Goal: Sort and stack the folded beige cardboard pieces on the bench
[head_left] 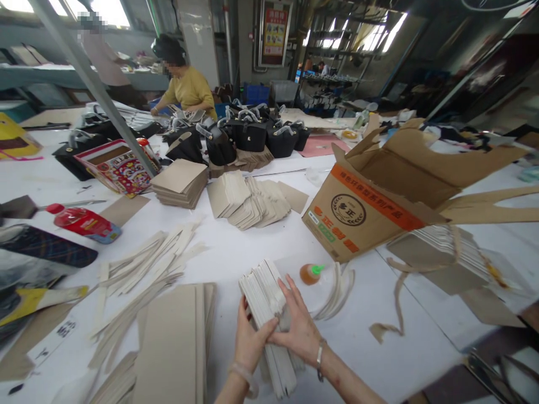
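A thick bundle of pale cardboard strips (261, 289) lies lengthwise before me on the white table. My left hand (248, 336) is closed around its left side, with the thumb across the top. From the right, my right hand (297, 325) grips the same bundle, fingers along its far right side and thumb near the left thumb. Both palms partly hide the bundle's middle. Just beyond my right fingers stands a small glue bottle (309, 274) with a green tip. Some curved strips (339, 292) lie beside it. Left of my hands is a stack of large grey-brown boards (170, 336).
An open cardboard box (357, 207) stands right of centre. Cut card stacks (179, 182) and fanned cards (252, 199) lie ahead, with black handbags (248, 134) behind. Loose strips (147, 264) and a red bottle (84, 221) are at left. A person in yellow (191, 90) works across the table.
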Tool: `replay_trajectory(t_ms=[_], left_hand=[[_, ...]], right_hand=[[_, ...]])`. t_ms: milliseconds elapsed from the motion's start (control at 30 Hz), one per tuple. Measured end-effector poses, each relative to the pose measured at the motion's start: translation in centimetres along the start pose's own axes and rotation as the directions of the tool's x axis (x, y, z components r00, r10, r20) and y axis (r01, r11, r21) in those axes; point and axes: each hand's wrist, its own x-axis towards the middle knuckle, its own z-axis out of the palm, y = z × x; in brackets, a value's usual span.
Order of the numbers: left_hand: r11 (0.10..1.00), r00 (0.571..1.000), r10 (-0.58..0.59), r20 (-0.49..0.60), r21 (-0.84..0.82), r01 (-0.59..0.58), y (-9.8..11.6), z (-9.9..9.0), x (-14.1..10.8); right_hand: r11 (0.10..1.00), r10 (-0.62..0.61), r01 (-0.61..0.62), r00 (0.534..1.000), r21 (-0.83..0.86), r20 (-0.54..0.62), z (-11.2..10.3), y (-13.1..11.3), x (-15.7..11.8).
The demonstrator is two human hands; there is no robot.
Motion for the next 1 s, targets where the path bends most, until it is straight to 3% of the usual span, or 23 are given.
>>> replay_trajectory(t_ms=[100, 233, 400, 667, 1000], left_hand=[[1.0, 1.0, 0.016, -0.004, 0.008, -0.016, 0.7, -0.3, 0.0], [0.997, 0.999, 0.049, -0.002, 0.052, -0.048, 1.6, -0.4, 0.0], [0.995, 0.996, 0.071, 0.057, 0.071, -0.075, 1.8, -1.0, -0.1], [0.992, 0.991, 0.065, 0.12, 0.102, -0.078, 2.1, -1.1, 0.1], [0.979, 0.994, 0.046, 0.103, 0.194, -0.065, 2.6, -0.8, -0.1]], right_hand=[[0.993, -0.009, 0.008, 1.0, 0.122, 0.008, -0.6, 1.0, 0.7], [0.988, -0.004, -0.003, 0.999, 0.154, 0.043, 0.0, 1.9, 1.2], [0.987, 0.017, -0.027, 0.998, 0.16, 0.062, 0.8, 2.4, 0.8], [0.986, 0.046, -0.057, 0.996, 0.16, 0.071, 0.1, 2.9, 0.6], [0.981, 0.086, -0.096, 0.994, 0.167, 0.065, 0.0, 3.0, 0.4]])
